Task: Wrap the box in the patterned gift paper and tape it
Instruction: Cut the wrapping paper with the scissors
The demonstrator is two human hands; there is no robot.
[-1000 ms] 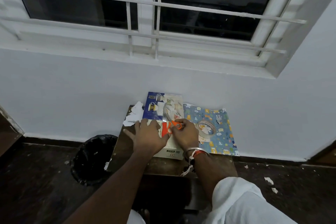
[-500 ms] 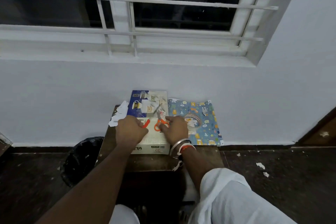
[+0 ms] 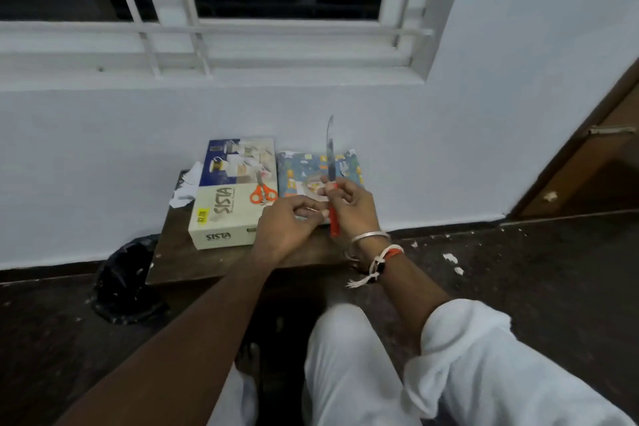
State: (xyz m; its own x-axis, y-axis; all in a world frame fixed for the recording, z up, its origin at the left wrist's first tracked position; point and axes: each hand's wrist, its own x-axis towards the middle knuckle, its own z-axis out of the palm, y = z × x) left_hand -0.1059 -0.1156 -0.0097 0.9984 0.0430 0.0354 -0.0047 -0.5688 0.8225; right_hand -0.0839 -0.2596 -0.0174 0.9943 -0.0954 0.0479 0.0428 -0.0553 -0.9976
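A cream and blue box [image 3: 221, 214] printed SISTA lies flat on a low wooden table [image 3: 193, 263] against the wall. Orange-handled scissors [image 3: 263, 192] rest on top of the box. To the right of the box lies the blue patterned gift paper [image 3: 304, 166]. My right hand [image 3: 352, 211] grips a red-handled knife [image 3: 331, 156] over the paper, blade pointing up. My left hand [image 3: 283, 228] is just left of it, fingers curled on a pale tape roll [image 3: 311, 191] that the hands mostly hide.
Crumpled white paper scraps [image 3: 188, 187] sit at the table's back left corner. A black bin bag [image 3: 121, 280] stands on the dark floor left of the table. White paper bits [image 3: 449, 258] litter the floor at right, near a brown door [image 3: 587, 166].
Both hands left the box top and moved right over the gift paper. The scissors now lie on the box; my right hand holds a knife and my left hand holds the tape roll.
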